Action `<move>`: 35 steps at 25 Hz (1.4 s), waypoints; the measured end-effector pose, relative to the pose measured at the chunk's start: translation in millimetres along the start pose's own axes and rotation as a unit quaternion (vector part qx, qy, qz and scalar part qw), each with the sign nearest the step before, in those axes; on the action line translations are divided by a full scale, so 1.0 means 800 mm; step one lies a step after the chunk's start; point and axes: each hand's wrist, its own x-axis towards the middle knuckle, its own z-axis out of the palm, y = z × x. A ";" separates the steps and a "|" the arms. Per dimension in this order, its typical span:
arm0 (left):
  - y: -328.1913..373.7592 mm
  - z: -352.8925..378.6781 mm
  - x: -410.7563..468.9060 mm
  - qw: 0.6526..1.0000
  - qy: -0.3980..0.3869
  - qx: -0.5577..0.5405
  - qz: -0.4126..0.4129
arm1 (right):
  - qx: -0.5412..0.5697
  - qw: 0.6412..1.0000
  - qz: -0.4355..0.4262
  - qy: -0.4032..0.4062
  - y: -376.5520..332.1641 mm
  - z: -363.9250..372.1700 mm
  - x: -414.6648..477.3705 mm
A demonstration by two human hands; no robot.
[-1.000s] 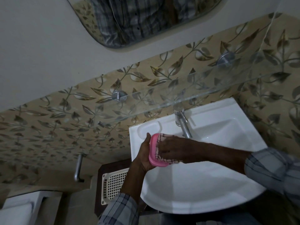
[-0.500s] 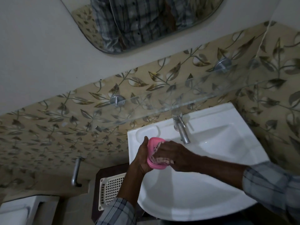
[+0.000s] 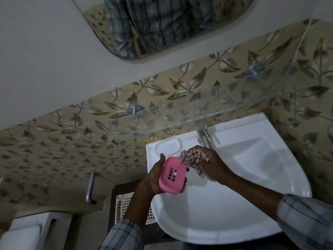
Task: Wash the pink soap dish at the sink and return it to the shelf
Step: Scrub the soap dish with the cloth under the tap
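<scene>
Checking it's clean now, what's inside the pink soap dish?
Little shows. The pink soap dish in the left hand faces the camera with a grid of small drain holes; no soap appears. The right hand holds a checked cloth at its upper end, covering that part.

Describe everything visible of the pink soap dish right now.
The pink soap dish looks like smooth moulded plastic, a rounded rectangle with a raised rim. A cluster of small square drain holes sits near its middle. It is tilted, its holed face turned toward the camera, held above the left edge of the white sink. The left hand grips it from the left and below, fingertips wrapping its lower right edge. A checked cloth in the right hand meets its upper corner.
</scene>
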 end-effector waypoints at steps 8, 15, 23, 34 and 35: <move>-0.006 0.031 0.019 0.997 0.040 -0.036 0.060 | -0.303 0.864 -0.374 -0.150 0.011 -0.015 0.015; -0.006 0.042 0.025 0.985 0.117 -0.054 0.111 | -0.355 0.867 -0.332 -0.109 -0.003 -0.007 0.007; -0.039 0.078 0.041 0.859 0.298 0.158 0.385 | 0.250 0.854 0.442 0.115 -0.075 0.036 0.077; -0.010 0.051 0.010 0.963 0.230 0.043 0.138 | -0.314 0.882 -0.242 -0.252 -0.047 -0.018 0.029; -0.010 0.048 0.006 0.973 0.196 0.014 0.117 | -0.339 0.856 -0.291 -0.259 -0.044 -0.028 0.041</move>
